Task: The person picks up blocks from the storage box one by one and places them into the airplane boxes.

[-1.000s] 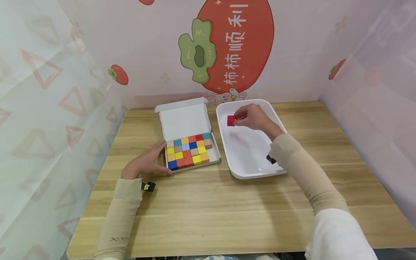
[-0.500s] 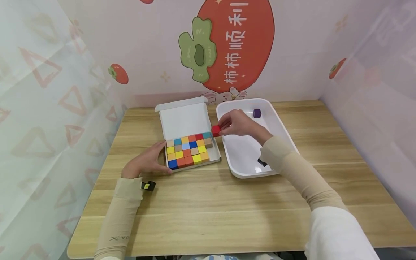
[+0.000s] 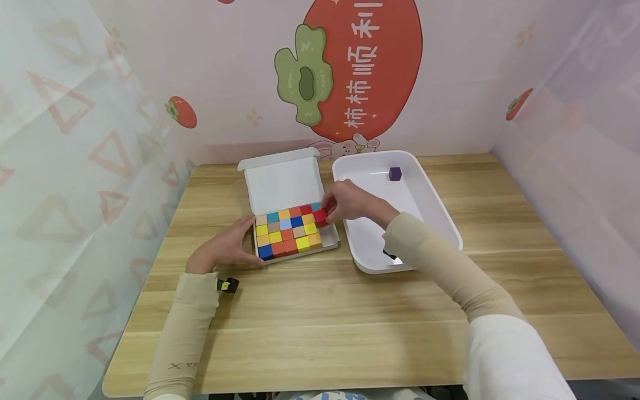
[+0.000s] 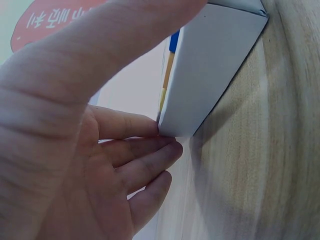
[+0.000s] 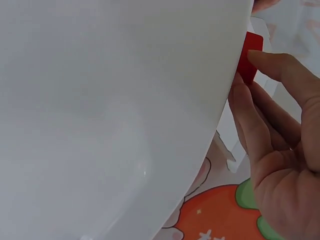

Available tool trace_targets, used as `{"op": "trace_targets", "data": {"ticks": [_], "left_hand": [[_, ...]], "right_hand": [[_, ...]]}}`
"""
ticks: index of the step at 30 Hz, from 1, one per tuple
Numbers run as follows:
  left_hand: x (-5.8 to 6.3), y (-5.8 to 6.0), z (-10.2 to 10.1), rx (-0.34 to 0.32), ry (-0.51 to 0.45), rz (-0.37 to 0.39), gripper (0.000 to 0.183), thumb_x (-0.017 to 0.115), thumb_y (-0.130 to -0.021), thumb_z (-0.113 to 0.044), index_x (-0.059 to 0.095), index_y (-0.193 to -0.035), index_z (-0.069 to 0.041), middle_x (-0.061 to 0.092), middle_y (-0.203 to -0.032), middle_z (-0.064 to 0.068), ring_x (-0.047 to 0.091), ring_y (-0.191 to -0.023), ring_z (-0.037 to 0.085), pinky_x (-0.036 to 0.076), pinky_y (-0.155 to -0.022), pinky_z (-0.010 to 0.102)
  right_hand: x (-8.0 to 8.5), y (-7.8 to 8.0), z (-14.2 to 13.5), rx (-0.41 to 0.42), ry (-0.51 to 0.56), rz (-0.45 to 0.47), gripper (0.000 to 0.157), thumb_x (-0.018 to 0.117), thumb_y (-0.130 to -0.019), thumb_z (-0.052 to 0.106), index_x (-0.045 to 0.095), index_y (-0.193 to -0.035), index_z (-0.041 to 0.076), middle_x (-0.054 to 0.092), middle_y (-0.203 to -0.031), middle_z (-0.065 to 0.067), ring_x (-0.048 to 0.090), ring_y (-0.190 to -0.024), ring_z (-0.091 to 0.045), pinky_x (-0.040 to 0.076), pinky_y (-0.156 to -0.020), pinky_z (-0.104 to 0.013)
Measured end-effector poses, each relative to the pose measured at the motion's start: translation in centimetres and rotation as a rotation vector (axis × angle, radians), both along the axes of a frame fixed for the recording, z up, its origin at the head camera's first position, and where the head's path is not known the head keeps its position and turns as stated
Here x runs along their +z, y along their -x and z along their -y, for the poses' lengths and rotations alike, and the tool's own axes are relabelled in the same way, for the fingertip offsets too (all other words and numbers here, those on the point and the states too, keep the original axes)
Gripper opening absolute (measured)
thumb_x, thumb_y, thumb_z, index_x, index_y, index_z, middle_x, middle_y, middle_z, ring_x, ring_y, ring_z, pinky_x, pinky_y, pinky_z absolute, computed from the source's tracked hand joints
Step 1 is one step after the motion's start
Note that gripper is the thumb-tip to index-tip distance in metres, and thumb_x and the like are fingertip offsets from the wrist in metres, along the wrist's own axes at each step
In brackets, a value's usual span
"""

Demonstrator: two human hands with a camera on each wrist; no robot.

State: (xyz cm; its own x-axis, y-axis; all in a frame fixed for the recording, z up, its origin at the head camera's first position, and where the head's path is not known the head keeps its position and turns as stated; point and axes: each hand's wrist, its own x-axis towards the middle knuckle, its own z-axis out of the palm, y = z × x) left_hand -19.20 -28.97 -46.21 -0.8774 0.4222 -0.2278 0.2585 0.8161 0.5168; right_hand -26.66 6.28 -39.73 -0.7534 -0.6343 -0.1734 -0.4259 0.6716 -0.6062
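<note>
My right hand (image 3: 350, 201) pinches a red cube block (image 3: 320, 217) between thumb and fingers at the right end of the white cardboard box (image 3: 331, 239). In the right wrist view the red block (image 5: 250, 57) shows partly behind the tray's edge. Rows of coloured blocks (image 3: 286, 233) in yellow, orange, blue, red and wood tones fill most of the box. My left hand (image 3: 220, 250) holds the box's left side, thumb at the near corner and fingertips (image 4: 172, 150) at the far corner. The lid (image 3: 284, 183) stands raised behind the blocks.
To the right of the box sits a white plastic tray (image 3: 452, 236) holding a purple cube (image 3: 395, 174) near its far end. My right forearm crosses over the tray. Both rest on a wooden table (image 3: 320, 328), with a printed backdrop behind.
My right hand has carried the red block leftward from over the tray to the box's right end, uncovering the purple cube. My left hand stays on the box.
</note>
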Motion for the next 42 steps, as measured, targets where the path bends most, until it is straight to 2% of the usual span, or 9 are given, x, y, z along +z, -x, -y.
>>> {"op": "trace_targets", "data": {"ticks": [7,15,26,36,42], "left_hand": [[-0.1,0.2,0.0,-0.005,-0.005,-0.012,0.13,0.093,-0.076,-0.054,0.017,-0.167,0.0,0.023,-0.172,0.026,0.027,-0.157,0.049,0.031,-0.125,0.068],[-0.1,0.2,0.0,-0.001,0.01,-0.014,0.131,0.093,-0.077,-0.053,0.016,-0.167,0.002,0.02,-0.173,0.027,0.024,-0.158,0.05,0.03,-0.126,0.068],[-0.4,0.2,-0.1,0.004,0.014,-0.016,0.132,0.093,-0.075,-0.056,0.017,-0.168,0.0,0.022,-0.173,0.025,0.026,-0.158,0.047,0.03,-0.126,0.066],[0.0,0.1,-0.2,0.0,0.012,-0.015,0.132,0.093,-0.076,-0.054,0.016,-0.167,0.002,0.019,-0.173,0.027,0.024,-0.158,0.05,0.029,-0.126,0.068],[-0.1,0.1,-0.2,-0.005,0.012,-0.013,0.131,0.092,-0.077,-0.053,0.015,-0.167,0.003,0.018,-0.174,0.028,0.023,-0.158,0.05,0.028,-0.127,0.067]], "right_hand": [[-0.4,-0.4,0.9,0.032,-0.071,-0.008,0.023,0.087,-0.087,0.011,0.08,-0.109,0.009,0.078,-0.105,-0.006,0.07,-0.094,-0.02,0.064,-0.086,-0.029],[-0.8,-0.4,1.4,0.014,-0.11,-0.029,0.025,0.087,-0.087,0.01,0.079,-0.111,0.008,0.077,-0.106,-0.007,0.069,-0.096,-0.022,0.064,-0.086,-0.029],[-0.4,-0.7,1.3,0.001,-0.166,-0.043,0.026,0.087,-0.087,0.01,0.079,-0.112,0.007,0.077,-0.107,-0.009,0.068,-0.095,-0.023,0.065,-0.087,-0.031],[-1.0,-1.0,1.9,-0.004,-0.192,-0.118,0.023,0.088,-0.086,0.011,0.082,-0.107,0.005,0.076,-0.103,-0.009,0.065,-0.095,-0.024,0.063,-0.084,-0.03],[-1.9,-1.8,2.9,0.029,-0.331,-0.204,0.03,0.085,-0.089,0.011,0.075,-0.116,0.005,0.075,-0.109,-0.009,0.066,-0.1,-0.023,0.064,-0.092,-0.033]]}}
